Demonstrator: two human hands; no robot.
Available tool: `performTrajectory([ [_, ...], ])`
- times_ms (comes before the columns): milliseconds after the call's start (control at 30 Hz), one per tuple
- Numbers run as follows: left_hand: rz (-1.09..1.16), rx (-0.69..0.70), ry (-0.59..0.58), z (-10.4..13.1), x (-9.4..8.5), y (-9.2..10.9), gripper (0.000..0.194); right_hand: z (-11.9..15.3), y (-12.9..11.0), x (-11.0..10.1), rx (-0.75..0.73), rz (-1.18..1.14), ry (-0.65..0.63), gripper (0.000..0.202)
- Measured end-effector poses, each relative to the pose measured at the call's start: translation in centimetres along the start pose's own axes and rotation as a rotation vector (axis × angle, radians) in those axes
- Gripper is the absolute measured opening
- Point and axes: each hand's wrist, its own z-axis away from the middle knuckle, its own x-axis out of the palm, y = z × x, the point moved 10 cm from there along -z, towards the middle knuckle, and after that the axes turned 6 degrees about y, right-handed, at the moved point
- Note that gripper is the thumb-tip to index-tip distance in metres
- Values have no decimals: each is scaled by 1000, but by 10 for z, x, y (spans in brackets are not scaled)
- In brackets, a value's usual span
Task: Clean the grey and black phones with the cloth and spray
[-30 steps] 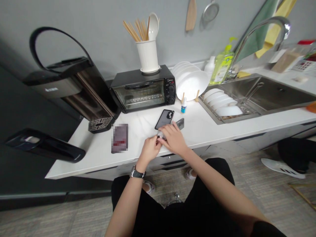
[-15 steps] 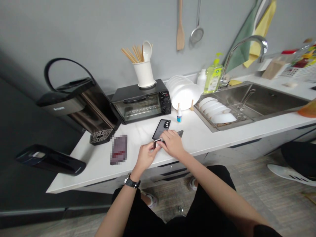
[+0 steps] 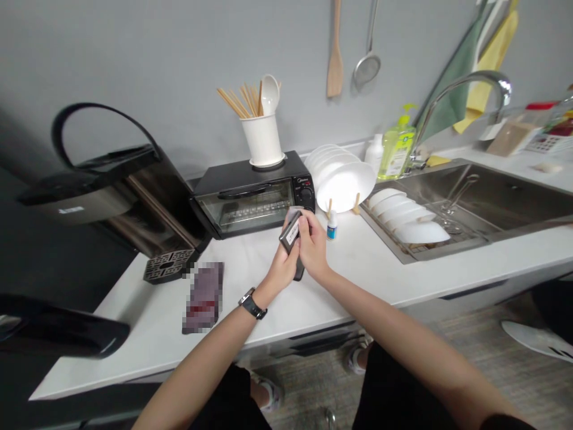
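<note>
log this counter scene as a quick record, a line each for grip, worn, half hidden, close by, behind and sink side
grip: left hand and right hand on one small dark labelled object
worn: watch, left wrist
half hidden: dark item between the hands, identity unclear
close by: small blue-labelled bottle, right of right hand
behind: black toaster oven under white utensil holder
sink side: white bowls in sink

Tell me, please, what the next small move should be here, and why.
I would perhaps ease the right hand off the dark block with a white label: its thumb covers part of the block, and the left hand also grips it, so support should remain.
</note>
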Motion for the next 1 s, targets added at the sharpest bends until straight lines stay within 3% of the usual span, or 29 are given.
performTrajectory([
  [133, -30, -16, 106, -10, -13, -23, 54, -16, -24, 11, -307, 42, -85, 36],
  [233, -36, -30, 132, -9, -15, -36, 51, -16, -26, 18, -435, 61, -164, 38],
  [400, -30, 2, 22, -3, 0, -37, 36, -8, -17, 16, -477, 69, -231, 38],
  [567, -260, 95, -77, 1, 10, -41, 14, 13, -34, 30, -725, 92, -455, 41],
  [733, -559, 226, -157, 9, 20, -47, 20, 28, -53, 30, -967, 56, -457, 18],
  [800, -531, 285, -148, 11, 20, -39, 20, 28, -54, 30, -979, 45, -457, 20],
  [900, -420, 300, -116, 8, 16, -29, 21, 13, -41, 29, -866, 70, -441, 17],
  [1000, -299, 253, -59, 2, 10, -26, 22, -7, -16, 29, -672, 129, -421, 47],
])
